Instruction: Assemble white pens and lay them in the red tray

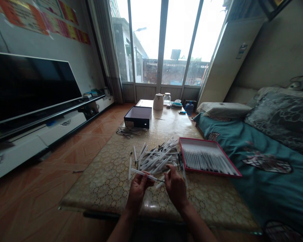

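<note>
My left hand [138, 186] is closed on a white pen barrel [136, 171], thumb and fingers pinching it near its right end. From that end a thin dark pen refill [160, 180] sticks out towards my right hand [175, 186], whose fingers are closed at its tip. Just beyond both hands lies a loose heap of white pens [156, 158], some with dark ends. To the right, a shallow red-rimmed box [215, 174] holds a row of similar pens, side by side.
A dark open box [137, 123] stands farther back on the patterned table [98, 181], with several thin dark sticks [131, 131] before it. A pale kettle [158, 102], a glass jar [167, 98] and a tissue pack [176, 104] occupy the far end. A teal-covered sofa [224, 131] flanks the right side.
</note>
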Tool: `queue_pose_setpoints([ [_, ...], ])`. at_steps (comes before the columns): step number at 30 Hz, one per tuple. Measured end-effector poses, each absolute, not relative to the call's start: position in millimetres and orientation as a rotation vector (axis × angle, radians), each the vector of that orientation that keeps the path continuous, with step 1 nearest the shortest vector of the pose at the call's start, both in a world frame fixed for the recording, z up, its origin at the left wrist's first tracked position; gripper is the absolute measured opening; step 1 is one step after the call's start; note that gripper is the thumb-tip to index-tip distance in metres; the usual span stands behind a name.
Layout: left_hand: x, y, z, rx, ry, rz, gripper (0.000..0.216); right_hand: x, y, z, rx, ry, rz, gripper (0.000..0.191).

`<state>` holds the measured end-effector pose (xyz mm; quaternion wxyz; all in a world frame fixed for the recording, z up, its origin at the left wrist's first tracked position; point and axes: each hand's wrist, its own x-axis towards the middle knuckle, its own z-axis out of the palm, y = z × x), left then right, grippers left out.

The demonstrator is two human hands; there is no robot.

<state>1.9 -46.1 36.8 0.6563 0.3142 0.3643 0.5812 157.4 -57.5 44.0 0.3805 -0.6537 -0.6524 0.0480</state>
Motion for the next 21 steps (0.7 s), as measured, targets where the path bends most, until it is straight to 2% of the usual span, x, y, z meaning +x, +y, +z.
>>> queue_pose_setpoints([
  [7,19,-52,24,0.559,0.788,1.253,0.022,139,-55,51,-1.549,-1.505,0.337,0.033],
  [12,1,-47,25,0.189,0.800,1.316,0.003,156,-53,48,-1.446,-1.174,0.515,0.035],
  [17,-19,-42,35,-0.028,0.709,1.371,0.026,167,-56,23,-1.512,-1.306,0.384,0.022],
  [21,-29,-37,36,0.005,0.735,1.442,0.026,154,-61,14,-1.546,-1.561,0.252,0.014],
])
